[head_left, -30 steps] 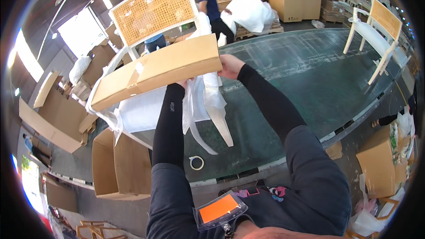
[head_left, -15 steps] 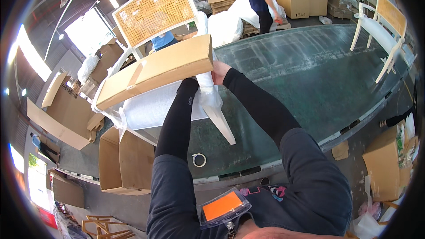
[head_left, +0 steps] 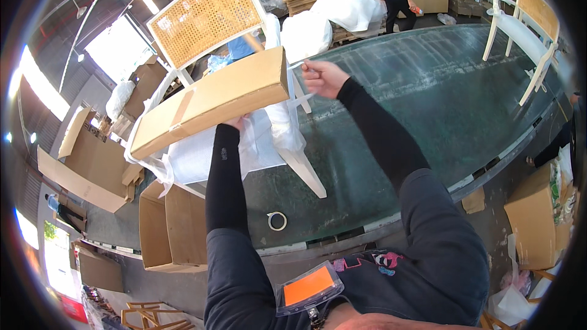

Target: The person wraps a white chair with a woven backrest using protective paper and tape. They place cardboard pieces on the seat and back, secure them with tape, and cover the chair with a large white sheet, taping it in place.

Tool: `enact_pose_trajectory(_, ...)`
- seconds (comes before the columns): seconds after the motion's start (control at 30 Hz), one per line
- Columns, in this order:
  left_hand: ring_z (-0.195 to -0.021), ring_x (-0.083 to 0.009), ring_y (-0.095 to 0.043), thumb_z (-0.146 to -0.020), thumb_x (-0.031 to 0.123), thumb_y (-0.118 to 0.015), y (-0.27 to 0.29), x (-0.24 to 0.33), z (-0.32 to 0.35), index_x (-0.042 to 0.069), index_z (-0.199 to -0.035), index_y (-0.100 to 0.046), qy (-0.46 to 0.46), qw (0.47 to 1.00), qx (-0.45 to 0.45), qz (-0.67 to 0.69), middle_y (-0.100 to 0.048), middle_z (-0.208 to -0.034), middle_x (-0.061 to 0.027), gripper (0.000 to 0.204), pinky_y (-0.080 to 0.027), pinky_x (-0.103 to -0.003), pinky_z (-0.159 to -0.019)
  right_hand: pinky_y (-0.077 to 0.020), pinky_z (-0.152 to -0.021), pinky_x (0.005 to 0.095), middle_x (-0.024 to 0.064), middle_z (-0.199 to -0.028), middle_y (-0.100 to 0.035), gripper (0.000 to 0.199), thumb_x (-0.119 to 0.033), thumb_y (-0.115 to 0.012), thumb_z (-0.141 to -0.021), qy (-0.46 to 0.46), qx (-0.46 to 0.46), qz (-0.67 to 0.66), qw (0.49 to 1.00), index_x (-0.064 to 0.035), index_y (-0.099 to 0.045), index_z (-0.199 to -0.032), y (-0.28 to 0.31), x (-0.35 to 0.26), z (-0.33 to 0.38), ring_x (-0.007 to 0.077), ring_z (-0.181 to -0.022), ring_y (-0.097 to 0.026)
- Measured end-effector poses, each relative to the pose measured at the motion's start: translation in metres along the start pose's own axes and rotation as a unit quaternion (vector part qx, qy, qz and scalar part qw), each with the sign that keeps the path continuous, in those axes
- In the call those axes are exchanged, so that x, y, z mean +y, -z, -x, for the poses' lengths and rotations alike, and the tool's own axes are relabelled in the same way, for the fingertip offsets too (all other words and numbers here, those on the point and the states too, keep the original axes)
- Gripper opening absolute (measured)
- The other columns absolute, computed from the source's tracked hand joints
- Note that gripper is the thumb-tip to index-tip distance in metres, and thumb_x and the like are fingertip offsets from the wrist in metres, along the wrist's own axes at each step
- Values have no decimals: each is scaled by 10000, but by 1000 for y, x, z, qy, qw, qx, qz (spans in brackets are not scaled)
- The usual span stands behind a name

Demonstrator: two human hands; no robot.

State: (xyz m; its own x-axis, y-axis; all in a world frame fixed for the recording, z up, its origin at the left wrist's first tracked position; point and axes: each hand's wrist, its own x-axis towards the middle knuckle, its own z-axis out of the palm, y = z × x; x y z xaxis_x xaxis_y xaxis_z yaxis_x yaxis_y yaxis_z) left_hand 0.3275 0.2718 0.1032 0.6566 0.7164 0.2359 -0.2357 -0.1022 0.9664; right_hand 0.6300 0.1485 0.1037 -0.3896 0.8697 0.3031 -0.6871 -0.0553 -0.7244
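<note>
The left hand (head_left: 235, 123) sits under the long cardboard box (head_left: 211, 102), fingers mostly hidden, so its grip cannot be told. The box lies tilted across a white chair (head_left: 244, 146) with a cane back, on the dark green table (head_left: 428, 110). The right hand (head_left: 324, 77) is pinched shut on a thin white strap (head_left: 301, 99) (just beside the box's end). A tape roll (head_left: 277, 220) lies near the table's edge.

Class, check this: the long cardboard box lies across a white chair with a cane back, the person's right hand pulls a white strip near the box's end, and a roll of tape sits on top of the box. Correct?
One detail is wrong. The roll of tape is not on the long cardboard box; the head view shows it lying on the dark green table, near its front edge. The rest stands: the box lies across the white chair, and the right hand pulls a white strip.
</note>
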Motion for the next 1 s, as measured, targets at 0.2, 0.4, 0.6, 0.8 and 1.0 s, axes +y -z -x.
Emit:
enact_pose_trajectory(0.2, -428, -73, -310, -971, 191, -512, 8, 36, 73, 131, -933, -554, 16, 999, 44, -25, -422, -599, 30, 83, -296, -244, -459, -463, -689, 317, 49, -714, -649, 219, -233, -622, -891, 78, 50, 692, 716, -27, -691, -865, -51, -26, 38, 137, -696, -577)
enact_pose_trajectory(0.4, -478, -73, -352, -936, 115, -563, -45, 63, 111, 63, -1021, -582, 58, 997, 46, 24, -585, -847, -53, 101, -350, -252, -506, -468, -690, 303, 66, -751, -664, 249, -212, -585, -941, 122, 191, 713, 664, 24, -635, -879, -119, -41, 100, 122, -729, -592)
enact_pose_trajectory(0.6, -520, -77, -391, -958, 119, -548, -52, 72, 121, 21, -1101, -586, 60, 989, 22, 133, -602, -870, -36, 177, -399, -258, -565, -462, -674, 281, 36, -785, -660, 249, -207, -582, -958, 107, 224, 698, 672, 34, -613, -905, -145, -10, 119, 96, -719, -564)
enact_pose_trajectory(0.8, -553, -72, -464, -978, 175, -535, -70, 94, 188, -41, -1250, -548, 149, 987, -62, 27, -592, -799, 1, 347, -457, -258, -587, -323, -421, 200, -78, -629, -357, 305, -315, -488, -1010, -49, 275, 297, 913, -31, -599, -990, -190, 57, 154, 24, -471, -329)
enact_pose_trajectory(1.0, -674, -154, -614, -1005, 191, -481, -106, 67, 260, -38, -1206, -556, 258, 951, -78, 149, -609, -773, -28, 314, -532, -376, -763, -486, -584, 289, -22, -675, -448, 231, -250, -429, -1028, -15, 294, 112, 949, -53, -548, -1013, -228, 151, 177, 86, -546, -462)
